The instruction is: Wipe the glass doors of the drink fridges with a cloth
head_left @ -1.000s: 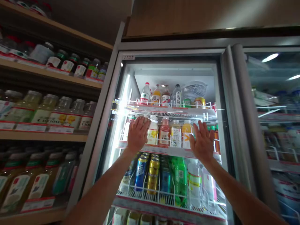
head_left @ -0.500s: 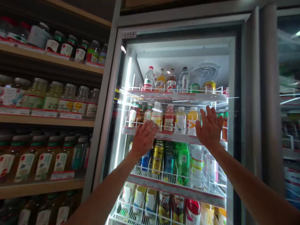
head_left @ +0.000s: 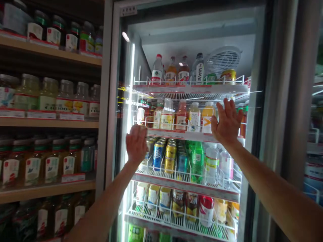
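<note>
A fridge with a glass door [head_left: 191, 37] stands in front of me, its lit shelves full of drinks. My right hand [head_left: 226, 123] is raised with fingers spread and palm toward the glass, in front of the orange juice bottle [head_left: 208, 116]; it holds nothing. Lower on the left, my left hand [head_left: 137, 144] is blurred, its fingers looking slightly bent, with no object visible in it. It overlaps the left light strip and the cans behind. Whether either palm touches the glass I cannot tell. Close to it show a blue can [head_left: 158, 155] and a gold can [head_left: 170, 157].
Wooden shelves [head_left: 47, 122] with rows of bottled drinks stand on the left. The fridge's metal frame [head_left: 108, 87] separates them from the door. On the right is a thick metal post [head_left: 290, 101], with another glass-fronted fridge [head_left: 314, 141] beyond.
My left hand has moved left, away from the middle bottles toward the fridge's left light strip. My right hand stays near the orange bottle. The view has dipped and come closer.
</note>
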{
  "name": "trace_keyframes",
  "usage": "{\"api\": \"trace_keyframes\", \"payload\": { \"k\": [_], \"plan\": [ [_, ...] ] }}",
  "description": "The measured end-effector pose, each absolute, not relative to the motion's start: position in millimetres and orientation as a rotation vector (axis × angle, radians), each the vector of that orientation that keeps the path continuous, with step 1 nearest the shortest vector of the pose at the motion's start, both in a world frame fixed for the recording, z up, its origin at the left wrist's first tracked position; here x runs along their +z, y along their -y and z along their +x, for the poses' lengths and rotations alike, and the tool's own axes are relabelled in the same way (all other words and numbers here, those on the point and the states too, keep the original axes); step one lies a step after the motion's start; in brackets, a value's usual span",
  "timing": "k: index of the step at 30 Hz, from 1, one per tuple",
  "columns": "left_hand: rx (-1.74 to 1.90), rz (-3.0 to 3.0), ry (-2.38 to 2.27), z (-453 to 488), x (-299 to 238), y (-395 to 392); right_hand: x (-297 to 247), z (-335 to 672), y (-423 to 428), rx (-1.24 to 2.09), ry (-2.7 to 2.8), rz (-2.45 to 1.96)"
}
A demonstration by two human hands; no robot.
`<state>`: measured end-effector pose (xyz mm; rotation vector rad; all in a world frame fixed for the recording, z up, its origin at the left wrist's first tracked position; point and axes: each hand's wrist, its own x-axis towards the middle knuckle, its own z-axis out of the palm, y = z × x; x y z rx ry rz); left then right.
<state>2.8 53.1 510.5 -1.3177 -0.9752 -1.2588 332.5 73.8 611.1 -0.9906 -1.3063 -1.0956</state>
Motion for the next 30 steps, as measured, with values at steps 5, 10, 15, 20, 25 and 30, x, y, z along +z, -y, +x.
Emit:
{"api": "trace_keyframes", "payload": {
  "k": [5, 10, 15, 20, 25, 30],
  "plan": [
    [-1.418, -1.258, 1.008, -9, 493, -52, 612, 332, -74, -1.076, 1.316, -0.97],
    [-1.122, -1.543, 0.807, 31, 470, -48, 612, 333, -71, -1.025, 1.346, -1.004],
    [-1.317, -1.318, 0.933, 12, 485, -50, 612, 333, -72, -1.035, 1.342, -0.989],
    [-1.17, -1.51, 0.763, 49, 475, -48, 611, 335, -76, -1.062, 1.335, -0.965],
    [-1.149, -1.487, 0.804, 42, 488, -50, 611, 335, -74, -1.083, 1.337, -1.002],
    [-1.399, -1.332, 0.947, 34, 505, -57, 611, 335, -76, -1.074, 1.339, -0.97]
  ]
}}
